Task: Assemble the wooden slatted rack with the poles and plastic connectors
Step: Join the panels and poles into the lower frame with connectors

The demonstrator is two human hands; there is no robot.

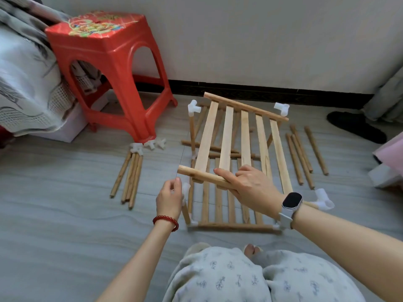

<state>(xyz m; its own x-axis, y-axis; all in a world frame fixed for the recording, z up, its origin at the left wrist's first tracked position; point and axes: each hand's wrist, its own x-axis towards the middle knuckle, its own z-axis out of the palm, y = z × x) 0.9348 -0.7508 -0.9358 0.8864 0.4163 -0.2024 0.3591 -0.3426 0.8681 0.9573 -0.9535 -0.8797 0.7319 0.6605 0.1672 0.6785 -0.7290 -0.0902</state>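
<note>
A wooden slatted panel [226, 138] hangs tilted above the half-built rack. My right hand [246, 184] grips the panel's near round rail. Below it a lower slatted shelf [218, 205] lies on the floor, joined to upright poles by white plastic connectors. My left hand [171, 197] pinches the white connector [186, 188] on top of the near-left upright pole. More connectors sit on the far-left upright [194, 108], the far-right corner [281, 109] and the near-right corner [322, 199].
A bundle of loose poles [129, 180] lies on the floor to the left, with several spare white connectors [150, 145] by a red plastic stool [109, 68]. More loose poles [305, 153] lie right of the rack. A bed edge stands far left, a dark slipper [355, 126] far right.
</note>
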